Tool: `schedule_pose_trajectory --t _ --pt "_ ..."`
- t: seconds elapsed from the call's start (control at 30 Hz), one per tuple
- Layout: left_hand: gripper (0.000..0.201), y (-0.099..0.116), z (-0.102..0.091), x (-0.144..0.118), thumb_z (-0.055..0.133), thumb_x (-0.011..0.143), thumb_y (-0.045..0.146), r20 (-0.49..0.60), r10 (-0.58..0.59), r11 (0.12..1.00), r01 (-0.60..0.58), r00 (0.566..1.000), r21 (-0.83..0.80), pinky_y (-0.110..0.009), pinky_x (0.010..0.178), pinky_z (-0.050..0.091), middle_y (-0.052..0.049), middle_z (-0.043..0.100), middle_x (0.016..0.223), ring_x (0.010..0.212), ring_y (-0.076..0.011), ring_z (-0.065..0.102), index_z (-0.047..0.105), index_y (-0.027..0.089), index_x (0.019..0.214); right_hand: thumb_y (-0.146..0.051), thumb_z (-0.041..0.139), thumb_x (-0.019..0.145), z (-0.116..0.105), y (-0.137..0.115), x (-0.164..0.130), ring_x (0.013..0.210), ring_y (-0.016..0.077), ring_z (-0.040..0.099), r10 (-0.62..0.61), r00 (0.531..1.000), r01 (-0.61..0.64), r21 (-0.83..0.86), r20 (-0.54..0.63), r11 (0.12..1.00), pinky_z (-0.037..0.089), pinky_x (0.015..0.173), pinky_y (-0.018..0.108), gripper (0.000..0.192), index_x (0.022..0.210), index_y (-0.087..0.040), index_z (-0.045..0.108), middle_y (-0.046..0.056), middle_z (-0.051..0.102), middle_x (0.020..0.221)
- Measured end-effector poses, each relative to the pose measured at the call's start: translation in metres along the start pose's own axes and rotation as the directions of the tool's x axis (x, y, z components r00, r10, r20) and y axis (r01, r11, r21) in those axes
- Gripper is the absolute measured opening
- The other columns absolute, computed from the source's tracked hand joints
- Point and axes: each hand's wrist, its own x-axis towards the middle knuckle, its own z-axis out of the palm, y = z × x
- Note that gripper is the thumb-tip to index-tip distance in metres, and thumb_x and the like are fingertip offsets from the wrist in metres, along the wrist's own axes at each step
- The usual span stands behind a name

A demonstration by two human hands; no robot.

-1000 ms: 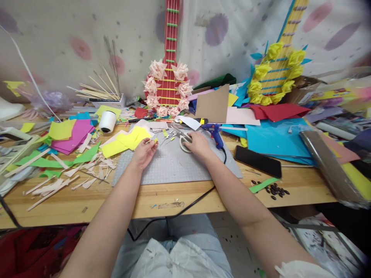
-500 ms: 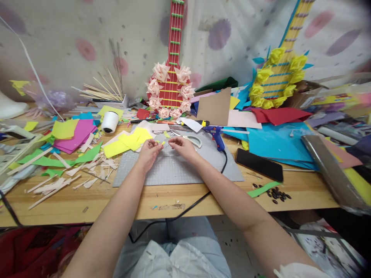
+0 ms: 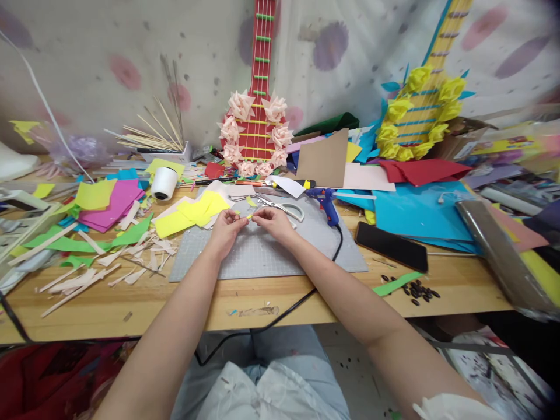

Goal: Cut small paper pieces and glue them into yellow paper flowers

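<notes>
My left hand [image 3: 225, 228] and my right hand [image 3: 273, 220] meet over the grey cutting mat [image 3: 266, 256], both pinching a small yellow paper strip [image 3: 248, 216] between their fingertips. White-handled scissors [image 3: 284, 207] lie on the mat just beyond my right hand. A blue glue gun [image 3: 326, 202] rests at the mat's far right corner, its black cord running off the table's front edge. Yellow paper squares [image 3: 195, 211] lie left of my left hand.
Paper scraps and pale strips [image 3: 100, 262] litter the left of the wooden table [image 3: 245, 303]. A white thread spool [image 3: 163, 183], a black phone [image 3: 391, 247], dark seeds [image 3: 415, 290], blue sheets [image 3: 415, 213] and two paper guitars [image 3: 256, 128] [image 3: 415, 111] stand around.
My right hand left the scissors and moved left to meet my left hand; both now pinch the yellow strip. The view shifted slightly.
</notes>
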Motion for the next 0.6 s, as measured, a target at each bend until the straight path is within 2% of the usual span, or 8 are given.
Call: schedule_pose_trajectory --t 0.37,0.6 --pt "0.040 -0.003 0.003 0.000 0.071 0.050 0.007 -0.048 0.036 0.997 -0.032 0.998 0.068 -0.021 0.066 0.041 0.009 0.046 0.060 0.058 -0.0054 0.050 0.040 0.018 0.072 -0.028 0.060 0.063 0.003 0.007 0.002 0.060 0.0090 0.051 0.051 0.994 -0.045 0.067 -0.095 0.997 0.041 0.061 0.023 0.014 0.068 -0.015 0.059 -0.002 0.060 0.065" --pt "0.038 -0.003 0.002 0.002 0.070 0.051 0.006 -0.089 0.042 0.998 -0.036 0.995 0.060 -0.022 0.066 0.040 0.008 0.046 0.060 0.058 -0.0057 0.049 0.041 0.019 0.072 -0.028 0.055 0.064 -0.016 -0.002 0.003 0.055 0.0080 0.049 0.172 0.964 -0.126 0.219 -0.204 0.967 0.043 0.057 0.022 0.013 0.070 -0.017 0.055 0.000 0.058 0.066"
